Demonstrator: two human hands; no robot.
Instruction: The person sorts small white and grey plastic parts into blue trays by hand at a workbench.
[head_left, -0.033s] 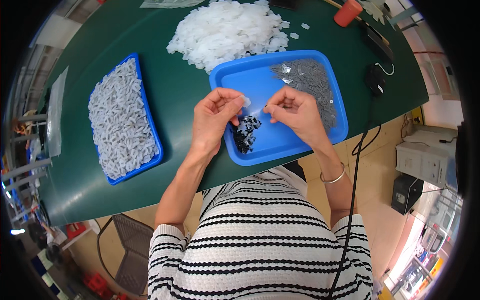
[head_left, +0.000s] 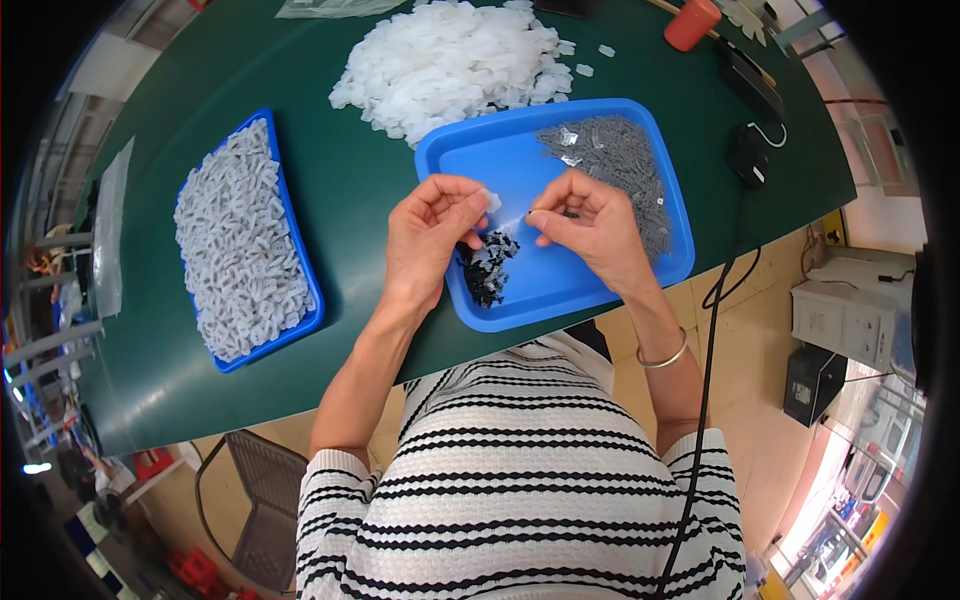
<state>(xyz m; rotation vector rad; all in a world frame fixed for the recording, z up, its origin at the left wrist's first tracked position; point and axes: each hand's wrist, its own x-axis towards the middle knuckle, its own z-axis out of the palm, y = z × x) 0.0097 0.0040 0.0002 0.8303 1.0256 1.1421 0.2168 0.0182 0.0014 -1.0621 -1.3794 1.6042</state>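
Over the left half of a blue tray (head_left: 560,312), my left hand (head_left: 428,228) pinches a small translucent white plastic piece (head_left: 492,202) between thumb and fingers. My right hand (head_left: 590,222) is closed in a pinch above the tray's middle, with a tiny dark bit (head_left: 530,212) at its fingertips, too small to name. Below the left fingertips lies a little heap of black and clear bits (head_left: 488,270). Small dark grey parts (head_left: 625,165) are spread along the tray's right side, partly hidden by my right hand.
A large pile of translucent white pieces (head_left: 450,60) lies behind the tray on the green table (head_left: 360,330). To the left is another blue tray (head_left: 318,300) full of light grey parts (head_left: 240,240). A red cylinder (head_left: 692,24) and a black cable (head_left: 712,350) are on the right.
The view has shifted very slightly. Both hands keep nearly the same pinch and place over the tray.
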